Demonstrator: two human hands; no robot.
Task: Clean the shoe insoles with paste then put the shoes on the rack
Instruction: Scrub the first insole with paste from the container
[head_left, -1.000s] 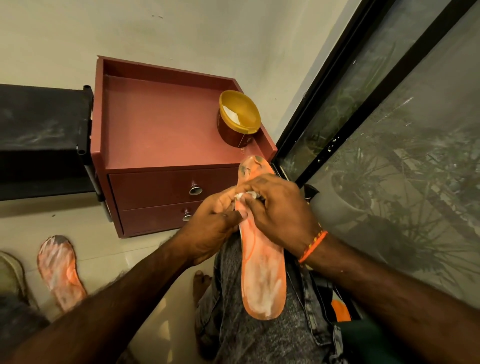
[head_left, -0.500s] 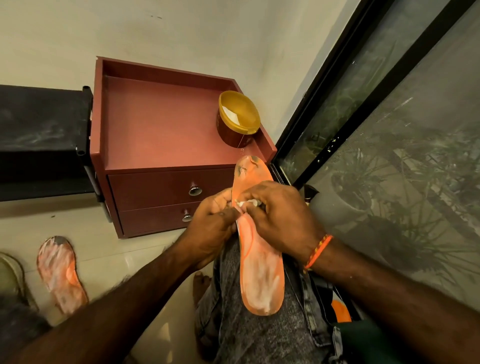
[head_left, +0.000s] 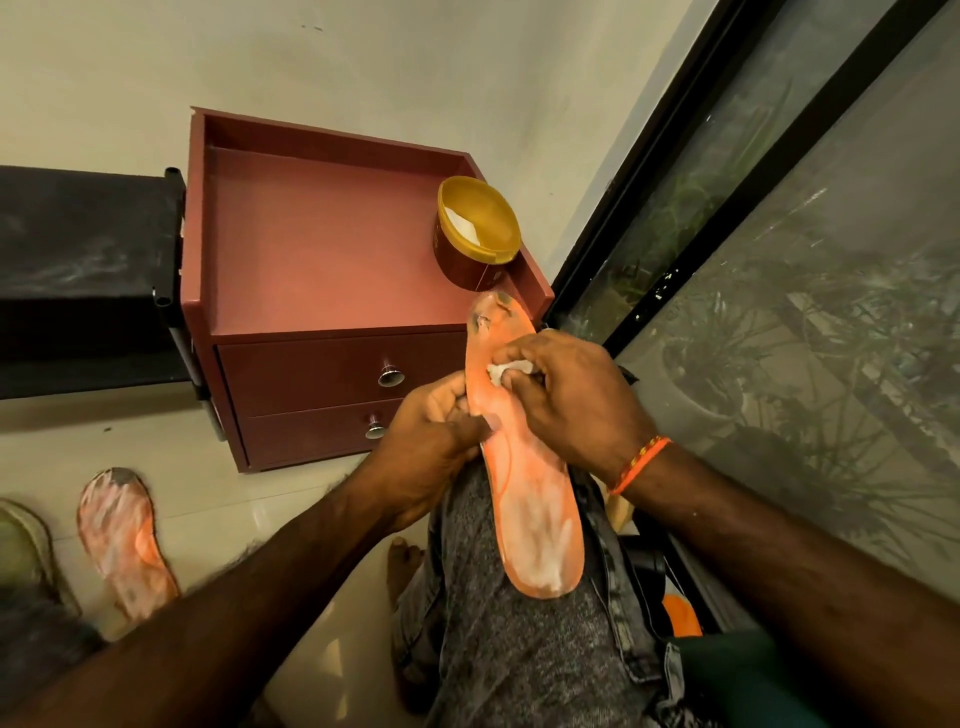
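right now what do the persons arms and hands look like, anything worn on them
Both forearms are bare, with no sleeves in view. The right hand has an orange braided thread band with small yellow flecks around its wrist. The left hand shows no band, watch or ring, and neither hand wears a glove.

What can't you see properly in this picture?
- White wad, head view: mostly covered by the right hand's fingers, so cloth or tissue cannot be told.
- Orange insole: its middle edge sits under the left hand.
- Jar label: too small to read.
- Shoe at the left: cut off by the picture's edge.
- Second insole on the floor: its lower end is hidden behind the left arm.
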